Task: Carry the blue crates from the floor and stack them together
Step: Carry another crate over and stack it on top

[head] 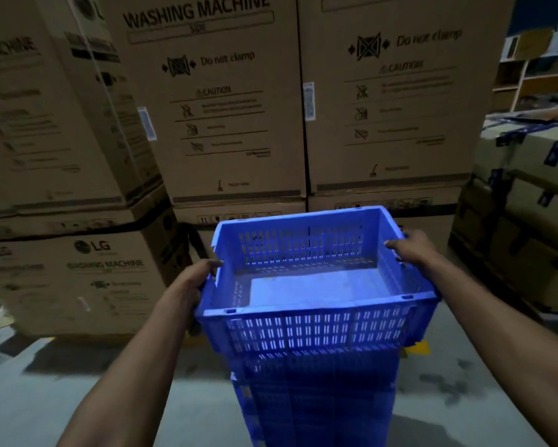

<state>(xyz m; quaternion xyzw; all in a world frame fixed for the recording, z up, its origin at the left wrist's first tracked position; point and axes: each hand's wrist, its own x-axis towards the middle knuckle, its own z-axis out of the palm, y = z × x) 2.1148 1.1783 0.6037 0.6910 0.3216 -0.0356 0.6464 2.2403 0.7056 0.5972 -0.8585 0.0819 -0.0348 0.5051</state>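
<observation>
Two hands: both hold one blue crate, one at each short side.
Left hand [197, 279]: fingers curled over the crate's left rim, gripping it.
Right hand [411, 246]: fingers curled over the right rim near the far corner, gripping it.
Crate [316, 327]: blue, slotted walls, open top, with only a pale sheet lying flat on its bottom. It sits level, directly over a stack of blue crates.
Stack [316, 398]: darker in shadow, rising from the floor below the held crate. How many crates it holds cannot be told.
Contact: the held crate looks seated on or just touching the stack's top; the view does not settle which.
Floor [77, 382]: grey concrete; no other loose blue crates show on it.
Boxes [226, 101]: tall cardboard washing machine cartons stacked just behind the crates.
Progress: probably late in the task. Several crates are already stacked, and this one is being placed. Letting go remains, plus any crates out of view.
</observation>
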